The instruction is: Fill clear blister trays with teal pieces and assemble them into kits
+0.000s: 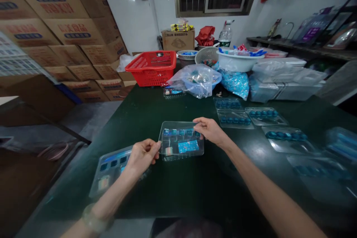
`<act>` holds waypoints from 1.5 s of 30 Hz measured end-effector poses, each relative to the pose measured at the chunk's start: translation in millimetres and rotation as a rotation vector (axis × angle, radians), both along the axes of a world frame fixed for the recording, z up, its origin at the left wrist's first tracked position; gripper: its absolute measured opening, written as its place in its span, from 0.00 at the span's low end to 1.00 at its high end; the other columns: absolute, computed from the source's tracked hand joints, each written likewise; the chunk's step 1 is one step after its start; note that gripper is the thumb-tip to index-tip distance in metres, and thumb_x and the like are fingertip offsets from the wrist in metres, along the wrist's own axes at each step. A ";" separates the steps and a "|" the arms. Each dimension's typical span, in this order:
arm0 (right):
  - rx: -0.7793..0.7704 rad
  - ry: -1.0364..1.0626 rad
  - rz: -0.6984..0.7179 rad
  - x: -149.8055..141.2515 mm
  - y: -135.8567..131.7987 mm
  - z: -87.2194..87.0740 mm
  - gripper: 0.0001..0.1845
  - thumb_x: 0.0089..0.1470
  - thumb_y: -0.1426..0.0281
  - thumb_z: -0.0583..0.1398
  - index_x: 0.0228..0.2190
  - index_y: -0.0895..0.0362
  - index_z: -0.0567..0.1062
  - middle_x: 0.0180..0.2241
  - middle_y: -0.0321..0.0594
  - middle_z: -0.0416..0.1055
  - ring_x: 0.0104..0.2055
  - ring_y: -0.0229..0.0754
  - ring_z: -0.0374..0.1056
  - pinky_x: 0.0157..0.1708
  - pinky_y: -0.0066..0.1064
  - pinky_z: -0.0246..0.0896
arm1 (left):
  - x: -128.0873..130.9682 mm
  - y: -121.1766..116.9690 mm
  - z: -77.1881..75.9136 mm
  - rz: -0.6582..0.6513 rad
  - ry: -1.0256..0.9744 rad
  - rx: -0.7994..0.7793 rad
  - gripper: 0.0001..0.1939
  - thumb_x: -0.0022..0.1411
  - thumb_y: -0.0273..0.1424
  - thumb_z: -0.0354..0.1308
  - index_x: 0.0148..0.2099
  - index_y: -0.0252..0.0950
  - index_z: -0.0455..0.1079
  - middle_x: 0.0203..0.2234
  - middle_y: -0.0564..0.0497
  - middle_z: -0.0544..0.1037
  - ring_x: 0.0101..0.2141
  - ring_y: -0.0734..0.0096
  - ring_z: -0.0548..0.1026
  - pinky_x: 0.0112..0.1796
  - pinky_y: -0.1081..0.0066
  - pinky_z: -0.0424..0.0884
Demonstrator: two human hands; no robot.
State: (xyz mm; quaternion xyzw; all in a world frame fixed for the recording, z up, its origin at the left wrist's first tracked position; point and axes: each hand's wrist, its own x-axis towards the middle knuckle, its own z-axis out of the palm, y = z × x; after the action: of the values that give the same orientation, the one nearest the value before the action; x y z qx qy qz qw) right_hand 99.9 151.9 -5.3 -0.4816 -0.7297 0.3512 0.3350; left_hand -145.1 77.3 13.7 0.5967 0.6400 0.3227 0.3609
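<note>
A clear plastic tray (174, 148) stands in front of me, with a row of small blue-green pieces, a light blue patterned packet (188, 146) and a small pale block (169, 151) in it. My left hand (143, 154) pinches the tray's left edge between thumb and fingers. At the upper right corner, my right hand (208, 130) grips the same tray, its fingertips close to the end of the row. Partly under my left forearm lies a second clear tray (96, 178) with dark square pieces, a long blue item and a pale block.
Several clear trays with blue pieces (266, 113) lie on the dark green table (134, 113) at right. Behind are a red basket (152, 68), a plastic bag (195, 80), a white basin (237, 61) and stacked clear containers (279, 78). Cardboard boxes (55, 18) are piled at left.
</note>
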 end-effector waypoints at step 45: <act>0.174 -0.310 -0.114 69.7 -93.6 -43.3 0.20 0.52 0.61 0.54 0.47 0.51 0.65 0.42 0.44 0.66 0.36 0.44 0.68 0.30 0.34 0.68 | -90.2 -50.7 14.6 -0.337 1.036 0.207 0.50 0.36 0.46 0.60 0.61 0.42 0.46 0.55 0.37 0.54 0.52 0.38 0.52 0.46 0.47 0.50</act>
State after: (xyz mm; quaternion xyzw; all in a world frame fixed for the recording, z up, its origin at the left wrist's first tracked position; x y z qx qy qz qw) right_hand 169.6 58.4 -48.7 -0.5399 -0.7717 0.1887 0.2783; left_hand -235.3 26.6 28.3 0.8039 0.5944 -0.0142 -0.0148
